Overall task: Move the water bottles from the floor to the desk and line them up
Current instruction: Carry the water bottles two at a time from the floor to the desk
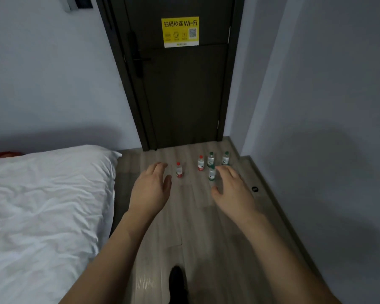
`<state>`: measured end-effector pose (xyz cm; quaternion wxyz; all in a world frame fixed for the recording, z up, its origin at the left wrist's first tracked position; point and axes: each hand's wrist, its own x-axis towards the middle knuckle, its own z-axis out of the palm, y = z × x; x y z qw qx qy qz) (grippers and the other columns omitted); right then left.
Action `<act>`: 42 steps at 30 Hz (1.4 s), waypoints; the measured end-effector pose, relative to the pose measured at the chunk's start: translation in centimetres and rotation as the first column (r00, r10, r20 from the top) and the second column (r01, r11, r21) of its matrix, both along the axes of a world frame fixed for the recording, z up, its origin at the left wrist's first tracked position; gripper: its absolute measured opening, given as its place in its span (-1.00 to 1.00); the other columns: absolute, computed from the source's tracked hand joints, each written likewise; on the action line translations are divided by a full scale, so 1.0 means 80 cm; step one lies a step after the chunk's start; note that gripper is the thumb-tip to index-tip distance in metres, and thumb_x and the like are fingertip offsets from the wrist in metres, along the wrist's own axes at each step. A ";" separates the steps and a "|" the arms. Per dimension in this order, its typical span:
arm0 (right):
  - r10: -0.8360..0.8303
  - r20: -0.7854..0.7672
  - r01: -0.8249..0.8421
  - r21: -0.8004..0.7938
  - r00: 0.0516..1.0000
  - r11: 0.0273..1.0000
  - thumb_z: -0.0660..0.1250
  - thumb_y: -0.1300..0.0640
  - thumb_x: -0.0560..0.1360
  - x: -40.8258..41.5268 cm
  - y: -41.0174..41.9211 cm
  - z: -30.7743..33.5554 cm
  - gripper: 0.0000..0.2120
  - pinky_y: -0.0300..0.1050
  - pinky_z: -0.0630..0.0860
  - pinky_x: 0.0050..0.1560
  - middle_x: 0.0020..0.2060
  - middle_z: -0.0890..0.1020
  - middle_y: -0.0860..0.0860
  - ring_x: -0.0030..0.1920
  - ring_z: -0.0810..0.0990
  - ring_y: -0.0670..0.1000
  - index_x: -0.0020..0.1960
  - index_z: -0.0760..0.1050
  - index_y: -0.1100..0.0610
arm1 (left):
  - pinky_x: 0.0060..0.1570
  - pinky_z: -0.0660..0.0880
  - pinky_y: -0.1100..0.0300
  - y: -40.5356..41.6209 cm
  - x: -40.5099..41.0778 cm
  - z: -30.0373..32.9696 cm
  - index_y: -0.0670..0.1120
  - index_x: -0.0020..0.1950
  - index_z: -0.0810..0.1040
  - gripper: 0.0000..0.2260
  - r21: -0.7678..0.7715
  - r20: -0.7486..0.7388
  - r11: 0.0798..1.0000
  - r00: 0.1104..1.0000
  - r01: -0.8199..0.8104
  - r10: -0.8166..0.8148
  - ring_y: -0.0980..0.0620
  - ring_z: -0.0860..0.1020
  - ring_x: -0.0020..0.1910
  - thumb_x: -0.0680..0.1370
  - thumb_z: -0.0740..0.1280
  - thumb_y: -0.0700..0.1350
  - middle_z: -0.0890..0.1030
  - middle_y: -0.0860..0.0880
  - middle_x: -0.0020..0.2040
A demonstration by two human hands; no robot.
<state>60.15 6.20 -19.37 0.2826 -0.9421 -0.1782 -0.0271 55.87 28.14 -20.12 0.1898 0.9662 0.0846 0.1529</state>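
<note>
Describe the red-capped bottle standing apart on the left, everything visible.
The left red-capped bottle is a small clear plastic water bottle with a red cap and a white and red label. It stands upright on the wood-look floor, in front of the dark door, apart from the other four bottles to its right. The cap is on. Nothing touches it: the left hand hangs open in the air, its fingertips appearing just left of the bottle. Fill level cannot be told.

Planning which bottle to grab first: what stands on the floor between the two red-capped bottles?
Nothing: the head view shows bare wooden floor between the left red-capped bottle and the right red-capped bottle.
</note>
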 end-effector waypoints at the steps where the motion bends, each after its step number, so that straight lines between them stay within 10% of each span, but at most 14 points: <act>1: -0.001 -0.003 0.000 -0.001 1.000 1.000 0.28 0.06 0.54 0.027 0.017 0.000 -0.46 -0.09 0.32 0.37 0.44 0.32 -0.02 0.39 0.35 -0.01 0.48 0.24 0.07 | 0.19 0.46 0.01 0.019 0.029 0.001 -0.12 0.38 0.44 -0.64 0.002 0.004 1.000 1.000 0.001 -0.001 -0.12 0.52 0.23 0.61 0.26 -0.03 0.52 -0.11 0.32; 20: -0.091 -0.148 0.094 0.017 0.985 0.995 0.33 0.10 0.52 0.496 0.161 -0.068 -0.49 -0.20 0.34 0.25 0.39 0.37 0.01 0.31 0.41 -0.01 0.44 0.31 0.08 | 0.20 0.48 0.06 0.178 0.510 -0.044 -0.03 0.41 0.40 -0.64 -0.011 -0.164 0.999 0.986 0.033 -0.034 -0.03 0.50 0.26 0.64 0.18 0.04 0.47 -0.04 0.37; 29: -0.073 -0.291 0.033 -0.140 0.954 0.990 0.26 0.05 0.54 0.746 0.223 -0.154 -0.55 0.06 0.50 0.14 0.30 0.45 0.08 0.17 0.50 0.10 0.40 0.31 0.10 | 0.22 0.48 -0.03 0.235 0.732 -0.110 -0.06 0.46 0.31 -0.57 0.031 -0.281 0.999 0.959 0.040 -0.029 -0.11 0.49 0.28 0.62 0.22 0.03 0.47 -0.09 0.38; 42: -0.164 -0.549 -0.050 -0.353 0.819 0.934 0.32 0.09 0.50 0.967 0.274 -0.766 -0.39 0.04 0.42 0.26 0.40 0.32 0.13 0.28 0.45 0.19 0.49 0.18 0.08 | 0.21 0.46 0.00 0.279 0.924 -0.783 -0.01 0.52 0.17 -0.45 0.027 -0.673 0.995 0.738 0.100 -0.056 -0.11 0.47 0.26 0.59 0.20 0.14 0.41 -0.08 0.37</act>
